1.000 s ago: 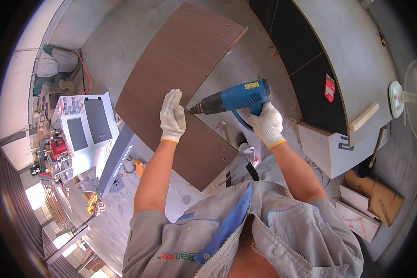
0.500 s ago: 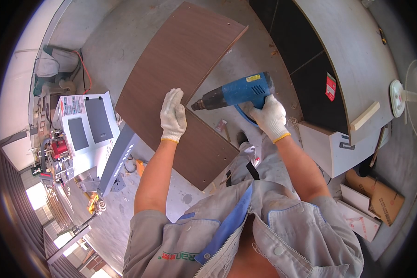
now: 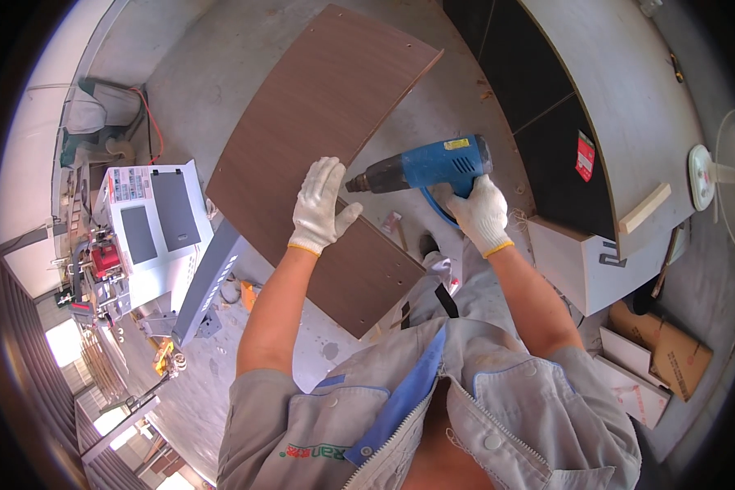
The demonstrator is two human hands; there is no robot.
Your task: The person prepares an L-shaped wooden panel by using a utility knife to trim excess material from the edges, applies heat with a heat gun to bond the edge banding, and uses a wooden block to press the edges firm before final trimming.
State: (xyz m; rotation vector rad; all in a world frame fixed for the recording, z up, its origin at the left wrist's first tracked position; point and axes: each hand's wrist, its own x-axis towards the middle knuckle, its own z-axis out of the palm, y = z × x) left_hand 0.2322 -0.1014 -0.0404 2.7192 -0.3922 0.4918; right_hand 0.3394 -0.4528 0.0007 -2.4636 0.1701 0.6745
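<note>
A blue heat gun (image 3: 441, 166) with a dark front and metal nozzle is gripped by my gloved right hand (image 3: 480, 214). Its nozzle points left, at the long side edge of a brown wood-grain board (image 3: 302, 106), close to my left hand. My left hand (image 3: 320, 204), in a white knit glove with a yellow cuff, lies flat on the board near that edge. Its fingers are stretched out and the thumb stands apart. Several small holes show near the board's ends. Whether the nozzle touches the edge, I cannot tell.
To the right stands a large cabinet-like piece with black panels (image 3: 539, 131) and a wood strip (image 3: 645, 208) on it. A white box (image 3: 572, 261) and cardboard (image 3: 661, 343) lie below. On the left is a white machine (image 3: 151, 229) with a grey beam (image 3: 208, 282).
My left hand has slid slightly right, and its thumb has spread outward. The heat gun has shifted a little right and down. The board has moved slightly right in view.
</note>
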